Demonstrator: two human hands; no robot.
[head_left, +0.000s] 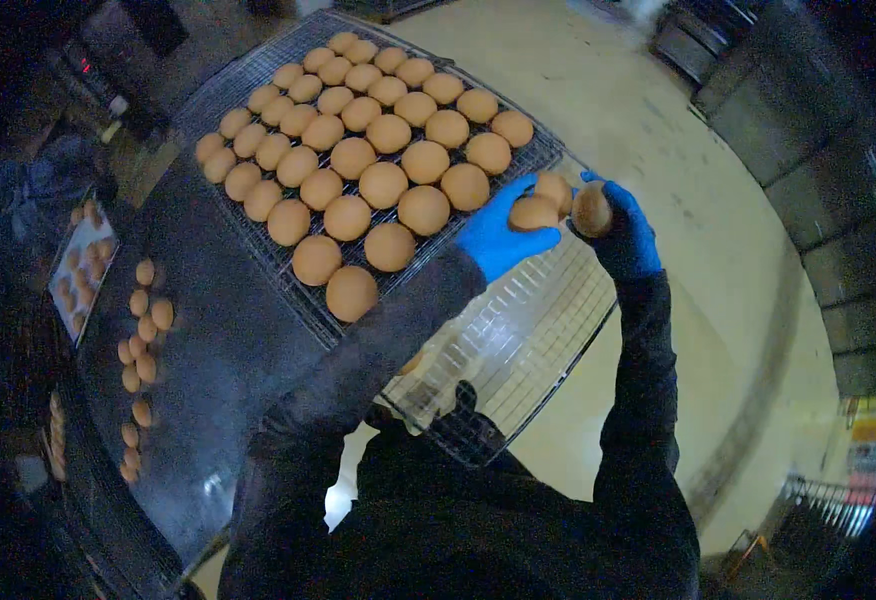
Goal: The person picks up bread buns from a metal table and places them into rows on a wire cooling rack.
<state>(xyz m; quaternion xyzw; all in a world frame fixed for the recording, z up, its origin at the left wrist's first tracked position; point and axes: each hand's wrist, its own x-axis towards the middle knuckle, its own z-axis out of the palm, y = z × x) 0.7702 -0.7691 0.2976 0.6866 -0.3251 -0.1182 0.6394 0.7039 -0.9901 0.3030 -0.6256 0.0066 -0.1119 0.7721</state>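
My left hand [502,232], in a blue glove, holds a round brown bun [533,215], with a second bun [554,191] touching it just beyond. Close by on the right, my right hand [625,225], also gloved in blue, grips another bun [592,210] whose darker face is turned towards me. Rows of round golden-brown buns [383,185] lie on a wire cooling rack [280,259] to the left of my hands. Below my hands stretches a wire rack [535,330] with a shiny see-through surface, partly hidden by my left forearm.
Several loose buns [145,328] lie in a line on a dark tabletop [205,360] at the left. Farther left is a light tray [97,247] of baked pieces. Pale floor [708,247] spreads to the right, bordered by cabinets [805,180]. A slatted metal rack [828,506] stands lower right.
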